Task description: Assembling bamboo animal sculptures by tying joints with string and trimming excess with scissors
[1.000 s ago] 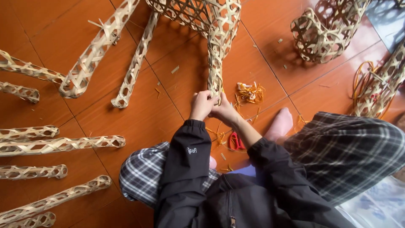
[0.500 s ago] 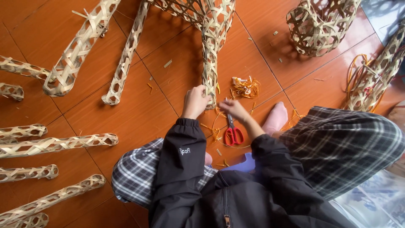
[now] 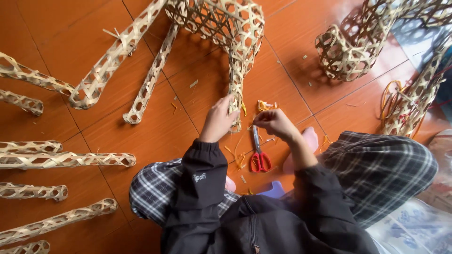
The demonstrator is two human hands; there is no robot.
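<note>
Finishing woven leg [image 3: 237, 80]: left hand [image 3: 217, 120] clasping its tip, right hand [image 3: 275, 123] pinching a strip; red scissors [image 3: 259, 157] at 6 o'clock likely needed.

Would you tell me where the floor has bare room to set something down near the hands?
Bare tiles lie left of the left hand, between the short woven tube and the flat tubes. Crowded: between the hands, around the red scissors and strip scraps.

Left hand [image 3: 217, 120] on woven tube [image 3: 238, 75]
</note>
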